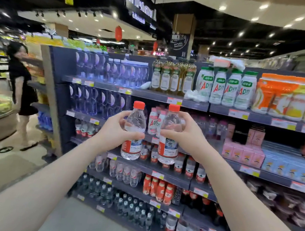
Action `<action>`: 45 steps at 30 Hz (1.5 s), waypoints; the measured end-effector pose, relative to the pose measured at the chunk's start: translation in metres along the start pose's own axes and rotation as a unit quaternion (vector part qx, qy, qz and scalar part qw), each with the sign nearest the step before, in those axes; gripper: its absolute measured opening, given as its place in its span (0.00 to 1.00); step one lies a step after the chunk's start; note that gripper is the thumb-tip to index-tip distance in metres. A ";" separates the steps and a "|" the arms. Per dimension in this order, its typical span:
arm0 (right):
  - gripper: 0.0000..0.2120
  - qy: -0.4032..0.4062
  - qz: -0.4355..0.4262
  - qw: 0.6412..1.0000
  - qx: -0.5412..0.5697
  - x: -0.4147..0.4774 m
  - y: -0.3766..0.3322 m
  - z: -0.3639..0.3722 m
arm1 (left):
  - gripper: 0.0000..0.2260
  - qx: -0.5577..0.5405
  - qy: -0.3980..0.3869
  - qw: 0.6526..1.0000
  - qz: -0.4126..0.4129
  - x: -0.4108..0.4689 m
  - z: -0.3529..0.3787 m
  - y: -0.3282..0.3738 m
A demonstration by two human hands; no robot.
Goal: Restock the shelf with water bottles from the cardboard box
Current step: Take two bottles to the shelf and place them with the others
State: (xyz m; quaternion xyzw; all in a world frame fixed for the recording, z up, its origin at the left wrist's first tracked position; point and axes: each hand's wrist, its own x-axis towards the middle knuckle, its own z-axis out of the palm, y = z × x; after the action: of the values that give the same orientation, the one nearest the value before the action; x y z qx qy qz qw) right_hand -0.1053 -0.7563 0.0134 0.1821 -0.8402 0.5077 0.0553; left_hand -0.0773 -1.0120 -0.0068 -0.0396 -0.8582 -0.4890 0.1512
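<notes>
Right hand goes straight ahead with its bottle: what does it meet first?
Probably the red-labelled water bottles standing on the shelf behind the right hand; depth is unclear.

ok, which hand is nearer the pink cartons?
Right. The right hand, holding a water bottle, is left of the pink cartons; the left hand, with another, is further left.

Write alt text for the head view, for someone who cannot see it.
The left hand holds the left bottle and the right hand the right bottle, both red-capped and upright, before a stocked drinks shelf. Matching bottles stand on it; a person in black stands far left.
</notes>
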 end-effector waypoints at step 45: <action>0.34 0.026 0.093 0.995 0.040 0.403 0.095 0.389 | 0.33 -0.021 -0.170 0.985 -0.035 0.368 -0.171 -0.432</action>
State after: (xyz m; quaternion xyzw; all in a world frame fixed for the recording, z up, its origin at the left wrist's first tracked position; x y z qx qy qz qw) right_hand -0.4774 -1.1567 -0.1397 0.0919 -0.8309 0.5483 0.0220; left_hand -0.4832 -1.4105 -0.1728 -0.0952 -0.8617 -0.4982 -0.0155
